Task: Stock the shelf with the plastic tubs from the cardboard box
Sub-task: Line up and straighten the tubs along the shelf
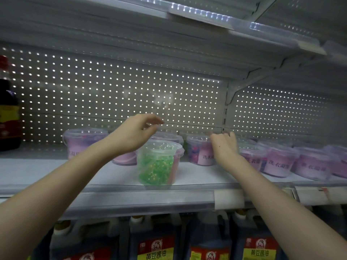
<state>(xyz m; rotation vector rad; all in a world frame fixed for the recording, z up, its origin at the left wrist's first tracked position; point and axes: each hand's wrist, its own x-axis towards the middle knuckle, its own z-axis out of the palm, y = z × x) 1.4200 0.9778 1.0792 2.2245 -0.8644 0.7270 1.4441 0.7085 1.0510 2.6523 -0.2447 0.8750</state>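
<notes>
A clear tub of green beads (pixel 156 164) stands near the front edge of the white shelf (pixel 56 171). My left hand (pixel 135 134) hovers just above and behind its lid, fingers loosely curled and holding nothing. Pink-filled tubs stand further back: one at the left (pixel 82 140), one behind the green tub (pixel 124 159), one in the middle (pixel 200 150). My right hand (pixel 224 146) sits against the right side of the middle tub, back towards me and fingers bent out of sight. A row of pink tubs (pixel 279 161) runs to the right.
A perforated back panel (pixel 112 94) closes the shelf, and another shelf (pixel 206 17) hangs overhead. A dark sauce bottle (pixel 8 113) stands at the far left. Large soy sauce jugs (pixel 155 241) fill the shelf below. The cardboard box is out of view.
</notes>
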